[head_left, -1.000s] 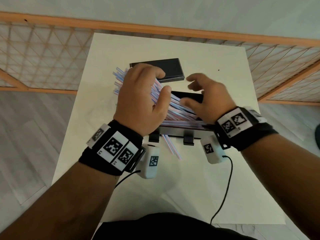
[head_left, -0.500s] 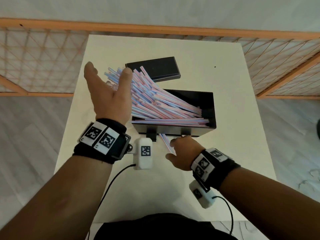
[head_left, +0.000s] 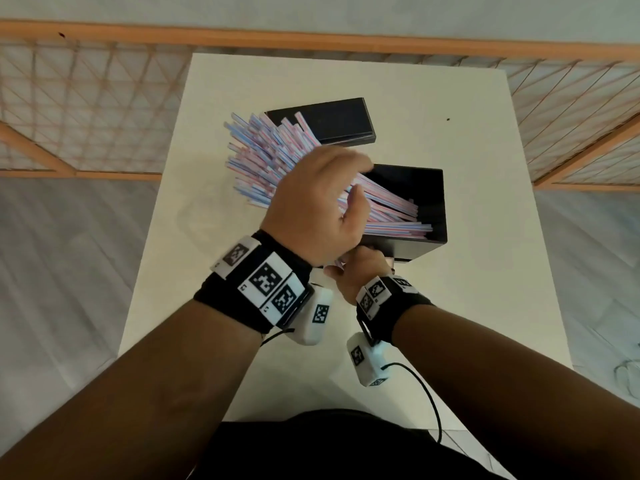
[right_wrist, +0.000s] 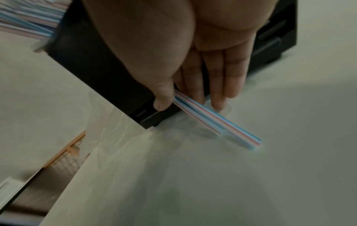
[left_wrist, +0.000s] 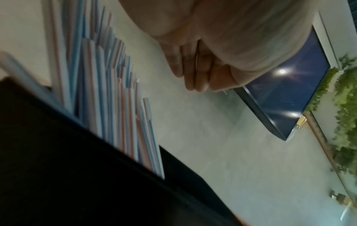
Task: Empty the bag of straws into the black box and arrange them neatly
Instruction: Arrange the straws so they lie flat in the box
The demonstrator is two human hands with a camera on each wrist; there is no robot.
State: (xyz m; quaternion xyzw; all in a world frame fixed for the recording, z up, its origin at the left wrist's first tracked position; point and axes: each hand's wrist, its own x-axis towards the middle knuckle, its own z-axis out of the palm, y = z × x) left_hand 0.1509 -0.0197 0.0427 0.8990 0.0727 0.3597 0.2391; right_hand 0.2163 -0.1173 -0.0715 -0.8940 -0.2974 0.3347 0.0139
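A black box [head_left: 429, 188] stands on the white table [head_left: 491, 306]. Several pink-and-blue striped straws [head_left: 263, 157] lie in the box and fan out over its left rim. My left hand [head_left: 362, 181] hovers palm down over this bundle, its fingers [left_wrist: 193, 73] straight and together. Whether it touches the straws I cannot tell. My right hand [head_left: 341, 268] is at the box's front wall [right_wrist: 96, 68]. Its thumb and fingers [right_wrist: 162, 104] pinch a few loose straws [right_wrist: 218, 123] that point down at the table.
The box's black lid [head_left: 322, 119] lies flat behind the straws. A clear, crumpled plastic bag [head_left: 207, 220] lies on the table left of the box. An orange lattice railing [head_left: 86, 109] runs behind and beside the table. A cable [head_left: 429, 393] trails from my right wrist.
My left hand has swung from the raised, outward position at the left back over the straw bundle. My right hand has closed on the loose straws at the box's front.
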